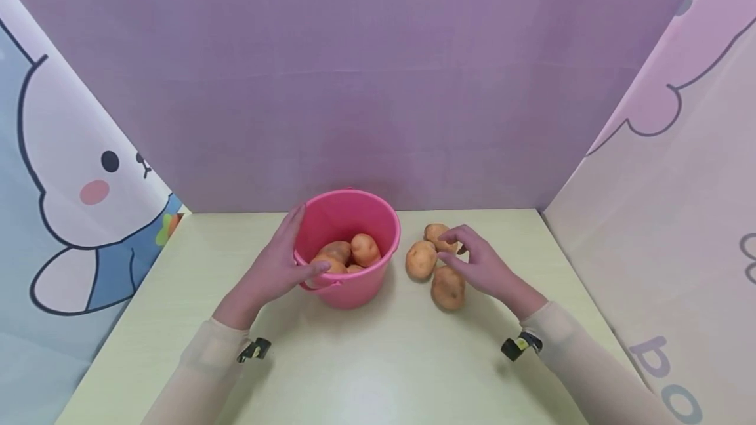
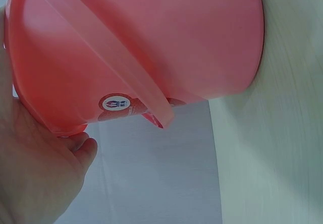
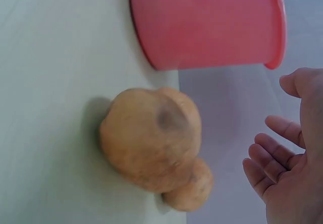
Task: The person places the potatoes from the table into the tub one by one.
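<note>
A pink bucket (image 1: 348, 294) stands upright on the table with several potatoes (image 1: 365, 250) inside. My left hand (image 1: 274, 264) holds its rim at the left, the thumb reaching over the near edge. In the left wrist view, the hand (image 2: 38, 168) is at the bucket's rim, and the handle (image 2: 108, 52) hangs down along the wall. Three potatoes lie on the table right of the bucket: one in front (image 1: 448, 288), one to the left (image 1: 421, 261) and one behind (image 1: 437, 235). Over them hovers my right hand (image 1: 481, 267), thumb and fingers apart, holding nothing.
The pale table (image 1: 366, 372) meets a purple backdrop (image 1: 366, 84) just behind the bucket. Printed cloth panels flank it, one with a cartoon animal (image 1: 83, 169) at the left and a plainer one (image 1: 667, 215) at the right.
</note>
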Motion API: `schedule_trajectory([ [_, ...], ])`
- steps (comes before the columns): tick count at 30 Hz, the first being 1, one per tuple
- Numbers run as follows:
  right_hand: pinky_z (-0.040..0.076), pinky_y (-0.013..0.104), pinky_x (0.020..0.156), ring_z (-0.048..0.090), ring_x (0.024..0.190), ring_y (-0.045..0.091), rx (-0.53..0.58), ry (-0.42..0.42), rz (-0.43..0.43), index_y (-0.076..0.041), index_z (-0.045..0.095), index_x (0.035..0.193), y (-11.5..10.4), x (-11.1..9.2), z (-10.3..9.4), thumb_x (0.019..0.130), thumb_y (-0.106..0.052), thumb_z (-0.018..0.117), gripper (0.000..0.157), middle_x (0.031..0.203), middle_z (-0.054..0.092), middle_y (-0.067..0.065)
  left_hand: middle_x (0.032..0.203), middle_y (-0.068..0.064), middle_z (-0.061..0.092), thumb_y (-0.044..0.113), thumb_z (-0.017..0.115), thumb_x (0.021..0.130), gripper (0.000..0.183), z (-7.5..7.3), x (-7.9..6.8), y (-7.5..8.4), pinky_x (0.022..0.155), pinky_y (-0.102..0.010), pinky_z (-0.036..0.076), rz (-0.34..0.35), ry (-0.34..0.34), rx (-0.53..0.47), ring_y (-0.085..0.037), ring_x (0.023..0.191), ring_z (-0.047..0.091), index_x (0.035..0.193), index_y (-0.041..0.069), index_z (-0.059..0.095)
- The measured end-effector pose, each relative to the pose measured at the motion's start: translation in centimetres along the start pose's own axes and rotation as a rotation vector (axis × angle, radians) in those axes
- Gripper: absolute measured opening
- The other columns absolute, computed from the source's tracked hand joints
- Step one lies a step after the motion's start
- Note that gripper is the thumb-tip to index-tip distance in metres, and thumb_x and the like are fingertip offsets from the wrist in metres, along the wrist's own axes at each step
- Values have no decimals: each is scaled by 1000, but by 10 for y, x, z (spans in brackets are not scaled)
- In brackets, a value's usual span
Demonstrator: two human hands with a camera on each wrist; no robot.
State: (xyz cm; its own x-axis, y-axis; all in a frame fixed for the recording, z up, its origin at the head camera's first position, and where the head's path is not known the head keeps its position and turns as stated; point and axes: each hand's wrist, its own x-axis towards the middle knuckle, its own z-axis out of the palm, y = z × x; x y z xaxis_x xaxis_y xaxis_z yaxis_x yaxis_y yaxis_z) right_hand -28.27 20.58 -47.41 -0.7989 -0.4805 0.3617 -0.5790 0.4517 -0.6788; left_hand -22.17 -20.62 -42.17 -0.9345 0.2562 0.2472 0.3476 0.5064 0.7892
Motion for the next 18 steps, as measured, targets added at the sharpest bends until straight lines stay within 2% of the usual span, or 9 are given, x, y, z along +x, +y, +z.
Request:
schedule_trajectory([
  [5,51,53,84,58,107,35,-13,6,14,-8,63,123,9,-8,1,96,-19,72,31,119,62,17,163,1,23,51,87,75,115,2,2,-13,89,-59,56,-9,9,21,-32,141,38,162,35,15],
  [9,50,55,85,57,110,36,-16,-6,34,-11,62,126,16,-13,3,95,-20,73,35,121,61,16,162,7,23,48,88,76,114,3,4,-21,88,-55,57,-3,19,39,-27,140,39,163,34,15],
  [12,50,56,87,56,112,35,-28,-25,38,-10,60,128,23,-18,6,94,-23,74,38,124,60,15,163,8,22,42,88,77,113,3,4,-24,87,-55,58,6,21,37,-27,140,38,163,34,15],
  [18,46,54,94,53,121,37,-18,-72,66,-9,58,133,32,-25,11,92,-35,76,52,133,56,15,163,8,23,42,88,78,113,4,4,-23,87,-57,57,12,18,27,-28,140,38,163,33,15],
])
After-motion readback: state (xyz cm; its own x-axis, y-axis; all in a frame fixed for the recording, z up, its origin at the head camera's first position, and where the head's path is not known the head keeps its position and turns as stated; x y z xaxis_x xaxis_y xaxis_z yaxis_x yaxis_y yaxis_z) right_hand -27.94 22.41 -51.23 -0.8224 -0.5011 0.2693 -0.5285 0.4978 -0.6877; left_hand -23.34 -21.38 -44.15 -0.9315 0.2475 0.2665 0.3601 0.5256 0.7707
